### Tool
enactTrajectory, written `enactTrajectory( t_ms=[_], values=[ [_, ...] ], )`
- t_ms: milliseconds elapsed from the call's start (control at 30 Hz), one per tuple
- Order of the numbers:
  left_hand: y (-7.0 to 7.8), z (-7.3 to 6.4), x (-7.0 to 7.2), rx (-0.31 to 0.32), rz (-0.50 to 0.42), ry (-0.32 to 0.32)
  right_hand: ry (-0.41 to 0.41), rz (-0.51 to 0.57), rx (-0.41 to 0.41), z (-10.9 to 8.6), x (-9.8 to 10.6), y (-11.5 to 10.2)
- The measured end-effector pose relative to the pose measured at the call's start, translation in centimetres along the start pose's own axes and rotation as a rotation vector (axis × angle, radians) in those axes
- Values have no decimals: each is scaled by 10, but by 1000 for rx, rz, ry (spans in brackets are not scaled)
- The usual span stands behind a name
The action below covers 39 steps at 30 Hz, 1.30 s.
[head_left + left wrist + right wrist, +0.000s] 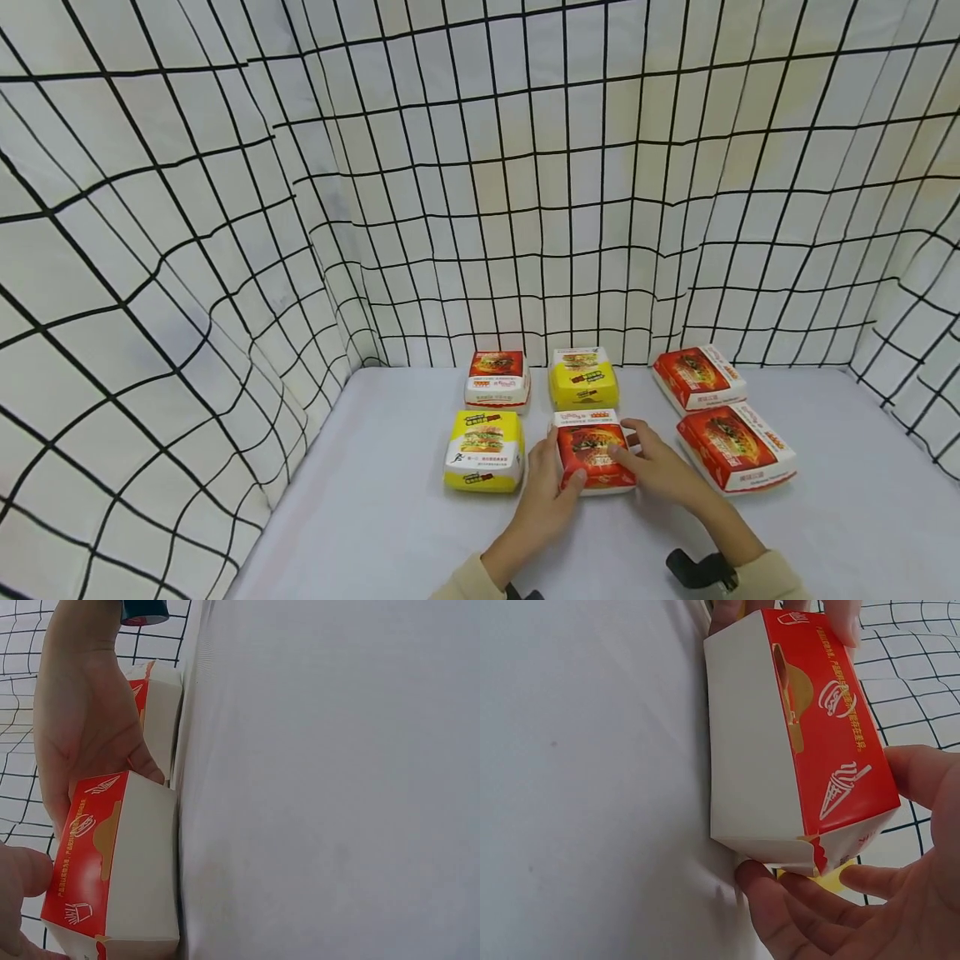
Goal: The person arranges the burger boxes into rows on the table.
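The left hand and right hand grip the middle red box, in from the table's far edge; I judge it's being aligned, calling next for even release.

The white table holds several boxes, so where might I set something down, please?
Bare room stretches from the front yellow box to the left grid wall; another patch lies between the front right red box and the right grid wall. The middle is crowded: the hands hold the middle red box between those two.
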<state>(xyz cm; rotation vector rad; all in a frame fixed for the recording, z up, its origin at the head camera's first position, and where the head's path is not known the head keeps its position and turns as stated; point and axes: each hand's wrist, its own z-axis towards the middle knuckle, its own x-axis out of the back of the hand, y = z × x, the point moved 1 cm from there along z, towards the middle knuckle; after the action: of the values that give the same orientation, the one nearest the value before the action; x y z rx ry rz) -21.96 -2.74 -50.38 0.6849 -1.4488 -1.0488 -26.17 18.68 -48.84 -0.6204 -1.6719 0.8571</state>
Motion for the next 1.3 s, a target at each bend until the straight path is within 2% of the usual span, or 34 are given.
enactTrajectory(
  t_ms=[333, 633, 800, 967, 1033, 1300],
  values=[
    [2, -3, 1, -20, 14, -7, -50, -58, -29, -2, 6, -1],
    [4, -2, 0, 18, 0, -10, -62, -109, -52, -5, 11, 2],
    [7, -2, 2, 34, -27, -1, -52, -104, -15, -4, 13, 0],
    [11, -2, 4, 17, -56, 25, -40, -69, 5, -3, 13, 1],
    [11, 0, 4, 8, -53, 24, -31, -52, 2, -3, 12, 3],
    [18, 17, 4, 51, -6, -10, -26, -3, -2, -2, 17, 8]
  ],
)
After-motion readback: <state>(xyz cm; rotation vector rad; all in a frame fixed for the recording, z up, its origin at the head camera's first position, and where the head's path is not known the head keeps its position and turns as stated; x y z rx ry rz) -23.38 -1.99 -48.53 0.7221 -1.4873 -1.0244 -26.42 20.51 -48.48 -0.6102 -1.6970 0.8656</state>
